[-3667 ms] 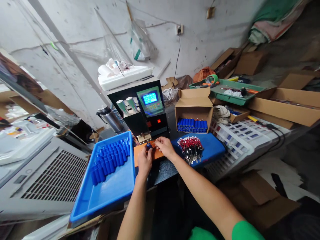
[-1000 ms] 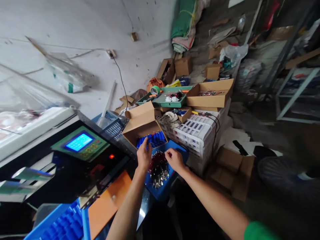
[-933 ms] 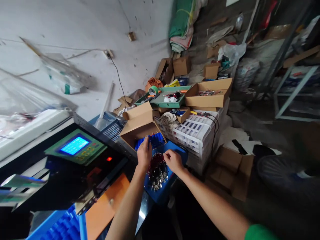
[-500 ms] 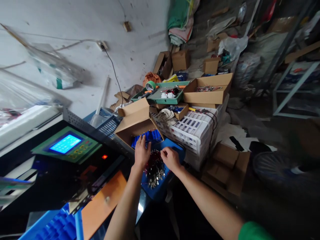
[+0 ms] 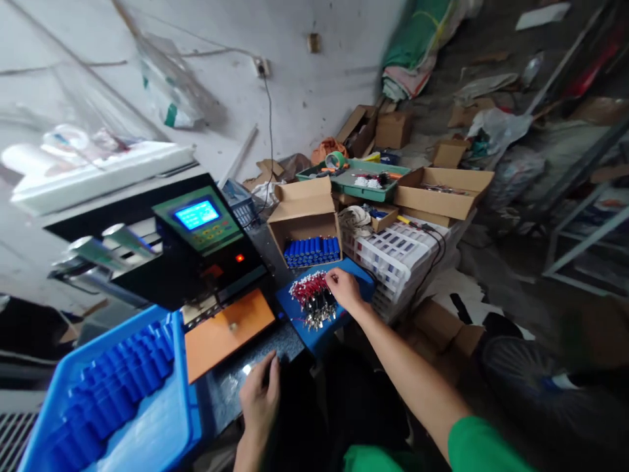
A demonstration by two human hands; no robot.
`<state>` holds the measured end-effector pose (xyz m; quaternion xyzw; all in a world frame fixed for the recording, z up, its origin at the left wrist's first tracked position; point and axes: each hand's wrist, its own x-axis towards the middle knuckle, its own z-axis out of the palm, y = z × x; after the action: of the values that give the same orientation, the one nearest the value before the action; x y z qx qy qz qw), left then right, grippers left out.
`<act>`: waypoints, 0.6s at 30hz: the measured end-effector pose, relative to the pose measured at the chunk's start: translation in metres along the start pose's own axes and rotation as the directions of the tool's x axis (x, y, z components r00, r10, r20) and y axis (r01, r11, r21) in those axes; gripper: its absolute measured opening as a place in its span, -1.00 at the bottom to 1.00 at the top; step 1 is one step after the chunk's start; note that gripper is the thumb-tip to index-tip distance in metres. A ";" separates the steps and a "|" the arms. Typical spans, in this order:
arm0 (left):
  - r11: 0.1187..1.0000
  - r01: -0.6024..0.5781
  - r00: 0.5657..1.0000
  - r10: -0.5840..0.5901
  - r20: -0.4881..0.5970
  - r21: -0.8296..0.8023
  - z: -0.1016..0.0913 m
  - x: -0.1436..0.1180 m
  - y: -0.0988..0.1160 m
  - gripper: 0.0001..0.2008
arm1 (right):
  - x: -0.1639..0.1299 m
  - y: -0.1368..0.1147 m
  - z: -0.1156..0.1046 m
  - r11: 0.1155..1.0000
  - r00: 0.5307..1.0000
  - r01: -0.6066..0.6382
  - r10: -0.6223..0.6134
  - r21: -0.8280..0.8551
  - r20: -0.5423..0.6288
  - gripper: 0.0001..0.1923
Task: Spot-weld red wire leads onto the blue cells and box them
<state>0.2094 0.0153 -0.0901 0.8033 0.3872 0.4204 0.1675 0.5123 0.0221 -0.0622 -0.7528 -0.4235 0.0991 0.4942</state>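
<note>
My right hand [image 5: 343, 288] is at the right edge of a pile of red and black wire leads [image 5: 317, 298], its fingers pinched on a lead at the red end. White connectors top the leads, and shiny metal tips lie toward me. Beneath the pile is a blue stool-like surface [image 5: 299, 321]. My left hand [image 5: 260, 393] hovers by the dark bench edge, thumb and fingers apart, nothing visible in it. Behind the leads, an open cardboard box [image 5: 299, 196] holds rows of blue cylindrical cells [image 5: 313, 251].
Left stands a machine with a lit display [image 5: 196, 215] and an orange plate [image 5: 230, 331]. A blue bin [image 5: 184, 393] near me holds several blue cylinders [image 5: 118, 387]. Beyond the stool are a white crate [image 5: 388, 262], a green tray [image 5: 368, 190] and a cardboard box of wires [image 5: 437, 203].
My left hand has come back from the box of blue cells to the bench edge. My right hand stays pinched by the leads. The camera view has turned left.
</note>
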 end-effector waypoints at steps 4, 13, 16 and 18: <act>0.999 0.051 0.999 -0.051 0.005 0.019 0.003 0.000 0.001 -0.73 | -0.031 -0.042 0.010 0.956 0.948 0.257 -0.220 -0.145 0.228 -0.90; 0.997 0.073 0.997 -0.073 0.029 -0.011 -0.001 -0.009 -0.001 -0.71 | -0.059 -0.087 0.046 0.668 0.784 0.556 -0.225 -0.494 0.579 -0.89; 0.997 0.076 0.997 -0.076 0.022 -0.015 -0.001 -0.011 -0.003 -0.71 | -0.054 -0.085 0.048 0.766 0.824 0.490 -0.250 -0.416 0.509 -0.89; 0.996 0.087 0.996 -0.087 0.015 -0.018 -0.001 -0.011 -0.004 -0.71 | -0.047 -0.082 0.047 0.876 0.868 0.402 -0.271 -0.268 0.417 -0.88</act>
<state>0.2025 0.0093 -0.0977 0.7870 0.4167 0.4107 0.1956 0.4125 0.0308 -0.0298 -0.7086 -0.6453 0.0729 0.2759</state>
